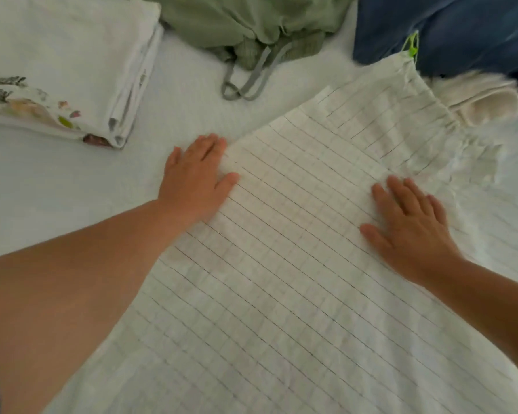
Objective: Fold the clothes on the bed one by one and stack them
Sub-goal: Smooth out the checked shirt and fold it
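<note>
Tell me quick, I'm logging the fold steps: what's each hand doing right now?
Left hand: open, fingers straight, pressing flat on the edge of the checked garment.
Right hand: open, palm flat on the same garment, holding nothing.

White checked garment [281, 264] spread flat on bed [72, 189].

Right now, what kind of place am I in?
Most likely a bedroom: clothes lie on a pale bed sheet, with a folded stack, a crumpled green garment and a checked garment under both hands.
</note>
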Demonstrator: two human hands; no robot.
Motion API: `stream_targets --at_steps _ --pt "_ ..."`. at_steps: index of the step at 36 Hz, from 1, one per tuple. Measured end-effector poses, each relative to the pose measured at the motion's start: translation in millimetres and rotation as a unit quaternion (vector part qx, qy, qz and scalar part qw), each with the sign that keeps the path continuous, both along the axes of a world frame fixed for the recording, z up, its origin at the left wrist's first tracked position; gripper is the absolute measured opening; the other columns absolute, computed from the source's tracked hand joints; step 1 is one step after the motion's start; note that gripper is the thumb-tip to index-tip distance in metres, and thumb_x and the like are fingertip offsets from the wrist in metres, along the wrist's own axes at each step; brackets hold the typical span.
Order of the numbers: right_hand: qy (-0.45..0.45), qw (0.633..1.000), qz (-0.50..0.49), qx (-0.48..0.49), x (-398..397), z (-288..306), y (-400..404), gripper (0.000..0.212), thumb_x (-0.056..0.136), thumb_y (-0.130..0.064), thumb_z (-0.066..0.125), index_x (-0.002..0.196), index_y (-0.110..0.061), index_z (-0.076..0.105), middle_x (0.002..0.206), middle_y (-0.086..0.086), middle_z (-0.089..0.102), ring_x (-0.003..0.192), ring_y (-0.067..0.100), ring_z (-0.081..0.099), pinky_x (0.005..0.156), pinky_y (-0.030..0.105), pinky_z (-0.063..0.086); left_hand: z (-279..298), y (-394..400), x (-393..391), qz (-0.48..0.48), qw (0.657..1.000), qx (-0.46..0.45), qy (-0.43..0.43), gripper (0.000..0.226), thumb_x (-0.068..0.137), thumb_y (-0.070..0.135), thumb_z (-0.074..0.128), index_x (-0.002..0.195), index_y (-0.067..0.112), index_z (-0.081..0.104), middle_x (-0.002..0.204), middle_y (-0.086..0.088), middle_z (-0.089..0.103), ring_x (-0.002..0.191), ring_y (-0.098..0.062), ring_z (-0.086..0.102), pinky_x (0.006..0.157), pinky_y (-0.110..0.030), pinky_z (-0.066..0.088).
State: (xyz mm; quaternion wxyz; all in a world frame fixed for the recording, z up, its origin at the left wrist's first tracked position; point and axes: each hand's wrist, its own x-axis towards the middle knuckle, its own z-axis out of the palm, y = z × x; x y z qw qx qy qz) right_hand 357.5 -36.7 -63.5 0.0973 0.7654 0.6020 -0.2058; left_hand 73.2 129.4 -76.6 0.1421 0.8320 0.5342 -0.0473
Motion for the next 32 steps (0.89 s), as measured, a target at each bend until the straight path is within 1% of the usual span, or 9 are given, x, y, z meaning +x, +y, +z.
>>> stream_targets --at_steps 3,6,9,11,15,19,24,28,32 --pt "-0.013 1.000 -0.017 -0.004 -12 3 7 0.070 0.092 -0.045 0.032 0.151 -0.020 0.003 0.159 0.002 -0.006 0.144 0.015 -0.011 0.114 0.036 -0.008 12 14 4 0.065 0.990 -0.033 -0.123 0.045 0.086 0.029 0.057 0.130 0.018 0.051 0.121 -0.002 0.054 0.110 -0.020 0.049 0.090 -0.030 0.037" --pt "-0.022 0.999 -0.037 -0.023 -24 2 12 0.069 0.093 -0.038 0.031 0.151 -0.017 -0.002 0.158 0.004 -0.010 0.144 0.017 -0.013 0.114 0.038 -0.007 20 29 3 0.128 0.978 -0.126 -0.110 0.028 0.082 0.033 0.065 0.107 0.025 0.056 0.096 0.011 0.054 0.088 -0.012 0.051 0.074 -0.027 0.038" --pt "-0.030 0.997 -0.059 -0.033 -32 3 14 0.069 0.093 -0.034 0.031 0.150 -0.015 -0.002 0.158 0.005 -0.011 0.144 0.019 -0.013 0.116 0.041 -0.006 19 42 -5 0.138 0.976 -0.128 -0.110 0.016 0.081 0.036 0.068 0.081 0.026 0.056 0.077 0.012 0.056 0.071 -0.009 0.054 0.058 -0.025 0.037" --pt "-0.032 0.997 -0.070 -0.017 -37 5 15 0.068 0.093 -0.032 0.033 0.150 -0.015 0.001 0.158 0.006 -0.009 0.144 0.019 -0.013 0.115 0.041 -0.007 19 50 -9 0.147 0.972 -0.109 -0.149 0.015 0.082 0.033 0.068 0.076 0.024 0.059 0.069 0.012 0.056 0.065 -0.008 0.054 0.053 -0.023 0.036" --pt "-0.010 0.996 -0.067 0.056 -55 12 13 0.067 0.093 -0.034 0.038 0.150 -0.014 0.009 0.159 0.007 0.000 0.145 0.019 -0.007 0.114 0.038 -0.007 18 52 -18 0.146 0.975 -0.061 -0.158 0.017 0.086 0.036 0.063 0.084 0.020 0.058 0.070 0.014 0.051 0.071 -0.014 0.054 0.058 -0.024 0.034" --pt "0.017 0.997 -0.051 0.058 -80 13 2 0.068 0.093 -0.043 0.035 0.150 -0.014 0.011 0.158 0.008 0.005 0.145 0.021 -0.004 0.114 0.038 -0.006 23 40 -27 0.174 0.960 -0.120 -0.181 0.040 0.075 0.057 0.065 0.096 0.026 0.051 0.085 0.015 0.051 0.075 -0.004 0.050 0.056 -0.019 0.033" --pt "0.009 0.999 -0.039 -0.006 -92 1 -17 0.070 0.092 -0.054 0.022 0.150 -0.024 -0.002 0.158 0.001 -0.009 0.144 0.018 -0.013 0.114 0.040 -0.008 29 44 -43 0.149 0.953 -0.211 -0.160 0.040 0.072 0.034 0.077 0.106 0.028 0.055 0.105 0.008 0.052 0.076 -0.002 0.050 0.055 -0.017 0.035" --pt "0.009 0.998 -0.058 -0.003 -92 -2 -14 0.070 0.092 -0.055 0.023 0.150 -0.026 -0.003 0.159 0.000 -0.009 0.144 0.018 -0.012 0.114 0.039 -0.008 33 47 -42 0.118 0.971 -0.143 -0.154 0.029 0.073 0.035 0.076 0.093 0.026 0.057 0.099 0.005 0.056 0.078 -0.010 0.053 0.058 -0.019 0.034" --pt "0.026 0.994 -0.103 0.028 -109 8 -20 0.070 0.094 -0.050 0.026 0.151 -0.019 0.001 0.159 0.004 -0.004 0.145 0.018 -0.011 0.114 0.038 -0.009 32 35 -39 0.146 0.974 -0.074 -0.157 0.035 0.077 0.037 0.071 0.103 0.022 0.055 0.096 0.007 0.053 0.081 -0.015 0.054 0.062 -0.024 0.038"
